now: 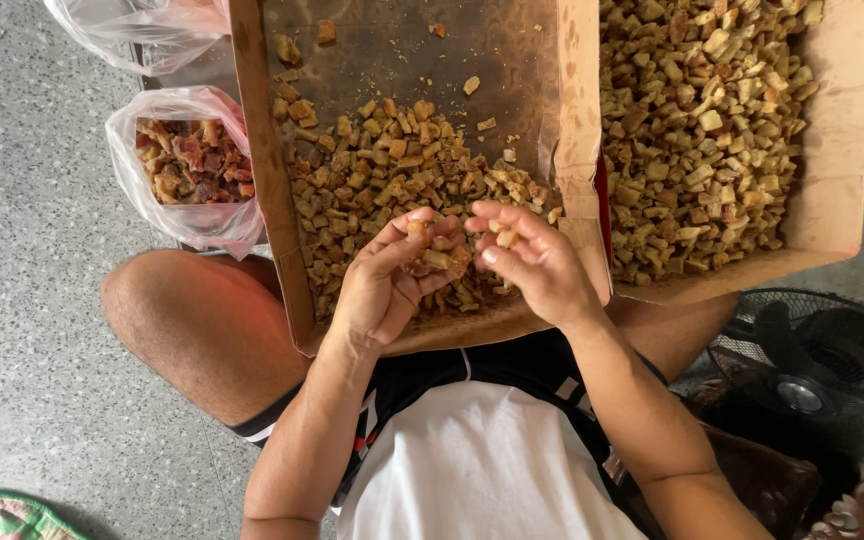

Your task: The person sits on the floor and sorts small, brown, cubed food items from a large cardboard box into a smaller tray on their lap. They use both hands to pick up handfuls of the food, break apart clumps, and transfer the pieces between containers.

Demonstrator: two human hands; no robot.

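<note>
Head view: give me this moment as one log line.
left hand: cupped, holding tan pieces | right hand: pinching one piece | both over near cardboard tray | far tray: full | bag: reddish pieces

Grey speckled terrazzo floor point(32, 200) in soft daylight; a black fan point(812, 380) stands at the right

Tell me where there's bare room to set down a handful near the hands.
Bare cardboard at the far end of the left tray, above its pile of chunks. The right tray is heaped almost wall to wall. Both hands, left hand and right hand, crowd the near edge.
</note>
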